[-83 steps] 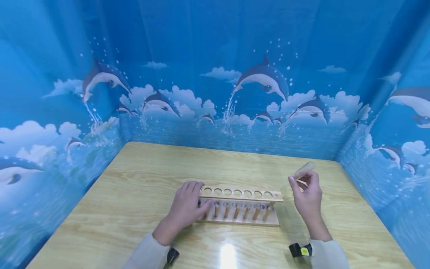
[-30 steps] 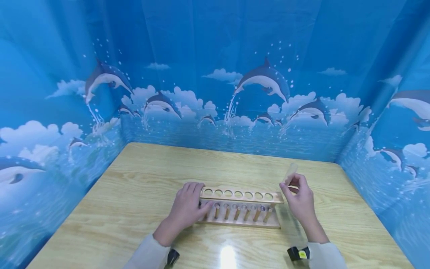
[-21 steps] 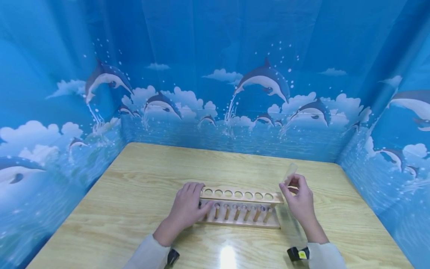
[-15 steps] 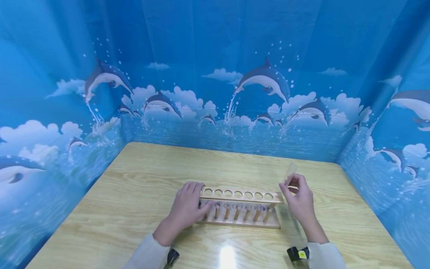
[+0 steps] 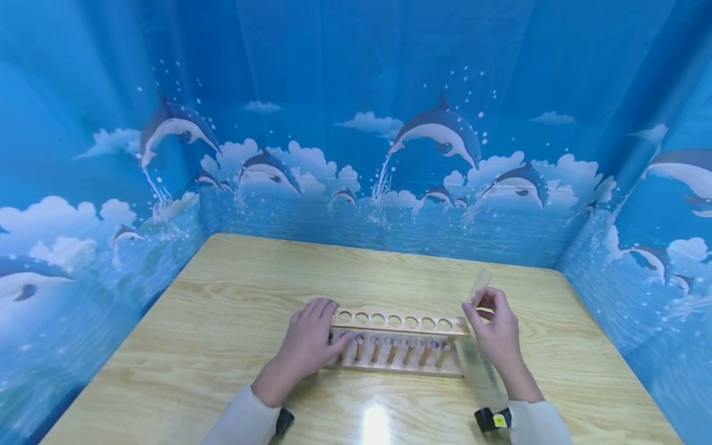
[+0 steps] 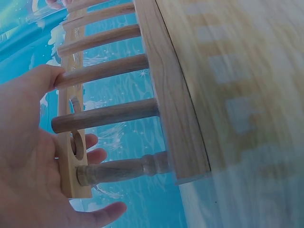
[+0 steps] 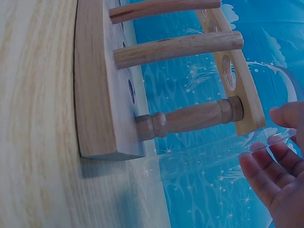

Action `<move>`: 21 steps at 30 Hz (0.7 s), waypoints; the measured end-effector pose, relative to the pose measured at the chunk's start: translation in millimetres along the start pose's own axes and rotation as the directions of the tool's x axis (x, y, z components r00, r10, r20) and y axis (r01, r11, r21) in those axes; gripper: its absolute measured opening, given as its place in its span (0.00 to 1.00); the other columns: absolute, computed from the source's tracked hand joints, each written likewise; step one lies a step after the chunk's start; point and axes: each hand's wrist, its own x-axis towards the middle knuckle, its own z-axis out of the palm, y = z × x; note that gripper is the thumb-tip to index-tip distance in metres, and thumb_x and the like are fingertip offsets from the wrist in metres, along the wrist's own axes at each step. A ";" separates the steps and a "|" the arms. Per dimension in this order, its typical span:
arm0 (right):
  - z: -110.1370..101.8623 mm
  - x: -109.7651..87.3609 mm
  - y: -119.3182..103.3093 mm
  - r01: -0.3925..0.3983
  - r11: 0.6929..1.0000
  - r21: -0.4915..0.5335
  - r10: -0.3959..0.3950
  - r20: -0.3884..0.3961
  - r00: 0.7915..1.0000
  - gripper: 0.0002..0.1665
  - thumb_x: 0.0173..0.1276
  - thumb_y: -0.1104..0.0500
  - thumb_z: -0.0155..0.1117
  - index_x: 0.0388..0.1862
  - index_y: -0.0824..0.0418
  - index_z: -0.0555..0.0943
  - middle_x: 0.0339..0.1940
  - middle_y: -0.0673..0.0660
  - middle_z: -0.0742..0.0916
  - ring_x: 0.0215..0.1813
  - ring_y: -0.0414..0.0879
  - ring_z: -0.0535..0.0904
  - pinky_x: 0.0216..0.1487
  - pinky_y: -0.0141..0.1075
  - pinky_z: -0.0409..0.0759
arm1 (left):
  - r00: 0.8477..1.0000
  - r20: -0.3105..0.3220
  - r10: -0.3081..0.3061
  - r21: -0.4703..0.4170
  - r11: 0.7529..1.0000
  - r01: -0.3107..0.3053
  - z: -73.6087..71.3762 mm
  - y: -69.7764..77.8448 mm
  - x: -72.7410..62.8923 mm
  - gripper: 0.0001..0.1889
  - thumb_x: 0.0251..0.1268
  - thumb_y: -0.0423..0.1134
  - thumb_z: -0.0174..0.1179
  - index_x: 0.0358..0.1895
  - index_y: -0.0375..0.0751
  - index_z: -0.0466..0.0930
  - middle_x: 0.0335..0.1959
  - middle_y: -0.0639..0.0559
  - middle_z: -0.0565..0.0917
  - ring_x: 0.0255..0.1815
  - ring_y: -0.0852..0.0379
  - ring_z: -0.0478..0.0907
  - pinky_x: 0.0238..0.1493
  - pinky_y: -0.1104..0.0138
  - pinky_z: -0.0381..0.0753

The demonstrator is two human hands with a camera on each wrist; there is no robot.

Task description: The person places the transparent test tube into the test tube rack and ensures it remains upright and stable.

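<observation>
A wooden test tube rack (image 5: 458, 326) with a holed top bar and a row of pegs stands on the table. My left hand (image 5: 311, 337) grips its left end. In the left wrist view, the thumb lies at a peg (image 6: 104, 71) and other fingers curl behind the top bar. My right hand (image 5: 497, 324) pinches a clear test tube (image 5: 481, 283) between thumb and fingers, just off the rack's right end. In the right wrist view, the see-through tube (image 7: 199, 159) runs down beside the turned end post (image 7: 194, 118), its rounded end near the table.
The wood-grain table (image 5: 250, 272) reaches back to a blue curtain (image 5: 334, 74) printed with dolphins, which also closes in both sides. A bright light reflection lies on the table in front of the rack. Black wrist cameras (image 5: 492, 420) sit at both cuffs.
Since the oldest frame, my right hand has come left toward the rack's right end, and the tube stands more upright. Over the last second both hands stay nearly still.
</observation>
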 end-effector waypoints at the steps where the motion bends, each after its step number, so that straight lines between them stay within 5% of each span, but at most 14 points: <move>1: 0.1 0.1 0.1 0.000 1.000 -0.001 0.000 0.000 1.000 0.19 0.65 0.67 0.66 0.51 0.69 0.71 0.41 0.60 0.82 0.42 0.25 0.74 0.43 0.15 0.75 | 1.000 0.003 0.000 0.004 1.000 0.000 -0.5 0.1 0.1 0.36 0.65 0.61 0.56 0.65 0.35 0.69 0.64 0.40 0.72 0.67 0.41 0.66 0.62 0.41 0.69; 21: 0.7 -1.3 -1.6 0.006 1.000 -0.006 -0.006 0.008 1.000 0.16 0.68 0.65 0.64 0.49 0.68 0.71 0.40 0.58 0.81 0.43 0.29 0.75 0.44 0.16 0.75 | 1.000 0.026 0.006 -0.008 1.000 -0.006 -1.6 -0.1 -0.7 0.38 0.66 0.62 0.55 0.68 0.34 0.66 0.66 0.39 0.69 0.69 0.41 0.64 0.60 0.42 0.71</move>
